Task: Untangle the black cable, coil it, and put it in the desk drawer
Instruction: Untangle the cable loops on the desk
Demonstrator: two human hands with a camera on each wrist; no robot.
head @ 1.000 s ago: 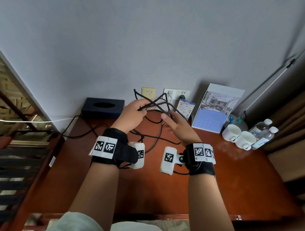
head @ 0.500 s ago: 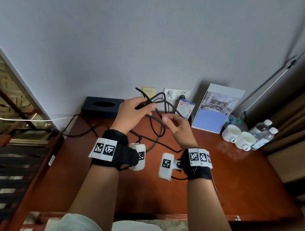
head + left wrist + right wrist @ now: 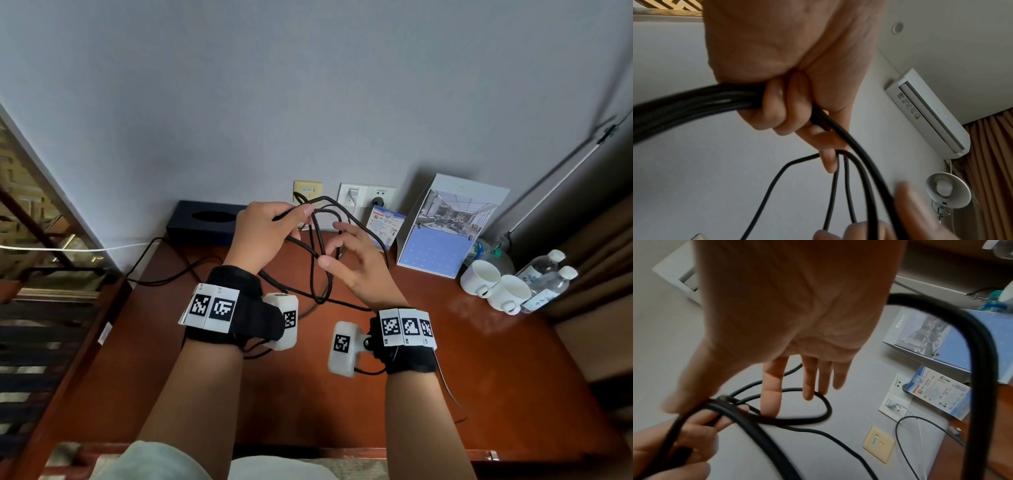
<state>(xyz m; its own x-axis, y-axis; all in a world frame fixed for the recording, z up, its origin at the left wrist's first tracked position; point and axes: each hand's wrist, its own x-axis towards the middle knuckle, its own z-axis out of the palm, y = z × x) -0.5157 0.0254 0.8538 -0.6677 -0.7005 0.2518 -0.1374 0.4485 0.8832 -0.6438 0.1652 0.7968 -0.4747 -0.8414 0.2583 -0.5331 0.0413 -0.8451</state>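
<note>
Above the brown desk point(image 3: 308, 404) my left hand point(image 3: 298, 214) grips several loops of the black cable point(image 3: 320, 240). In the left wrist view its fingers point(image 3: 774, 110) are curled round a bundle of cable strands point(image 3: 690, 102). My right hand point(image 3: 334, 243) is beside it with straight, spread fingers reaching into the loops. Its thumb touches a crossing of strands. In the right wrist view the fingers point(image 3: 772, 386) lie against a cable loop point(image 3: 822, 408), and a thick strand point(image 3: 980, 369) arcs past the hand. Slack cable trails down to the desk point(image 3: 318, 298). No drawer is in view.
A black tissue box point(image 3: 209, 219) stands at the back left, with another black cord point(image 3: 164, 270) running off the desk's left side. Wall sockets point(image 3: 366, 197), a leaflet point(image 3: 385, 222) and a desk calendar point(image 3: 445, 236) line the back. Two white cups point(image 3: 493, 284) and water bottles point(image 3: 548, 277) stand at the right.
My right hand has let go of the strand it pinched and spread its fingers inside the loops. The loops have rounded out. My left hand keeps its hold in the same place.
</note>
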